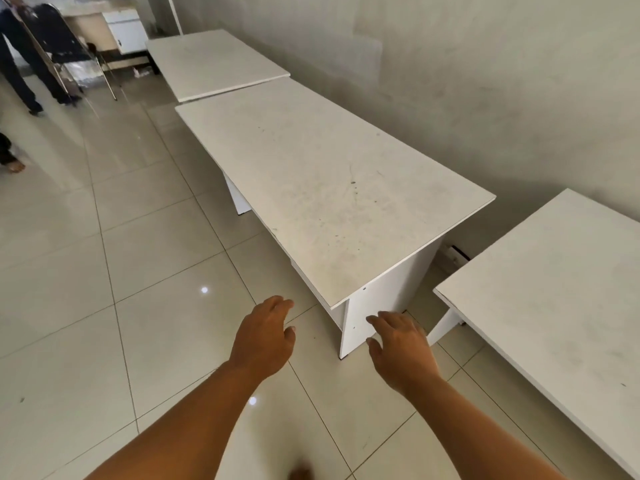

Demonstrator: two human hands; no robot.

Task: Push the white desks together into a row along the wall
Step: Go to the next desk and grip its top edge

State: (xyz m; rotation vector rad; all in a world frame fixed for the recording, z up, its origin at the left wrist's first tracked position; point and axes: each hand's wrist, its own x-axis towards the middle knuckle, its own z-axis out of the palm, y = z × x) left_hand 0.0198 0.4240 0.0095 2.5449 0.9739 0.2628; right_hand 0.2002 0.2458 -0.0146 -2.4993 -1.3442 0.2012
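Floor (104, 271): large glossy square tiles, pale beige, with thin dark grout lines. At 10 o'clock, one standing person (20, 57) in dark clothes beside one chair (72, 53).

Three white desks, flat rectangular laminate tops. Far desk (214, 62) at 12 o'clock touches or nearly touches the middle desk (329, 188), whose top is scuffed and speckled; both sit along the grey plaster wall (485, 81). Near desk (554, 306) at 3 o'clock stands apart, an open gap between it and the middle desk.

Two bare hands, extended. Left hand (265, 337), fingers loosely curled, holds nothing. Right hand (401, 348), fingers spread, empty, just before the middle desk's end panel; contact cannot be told.
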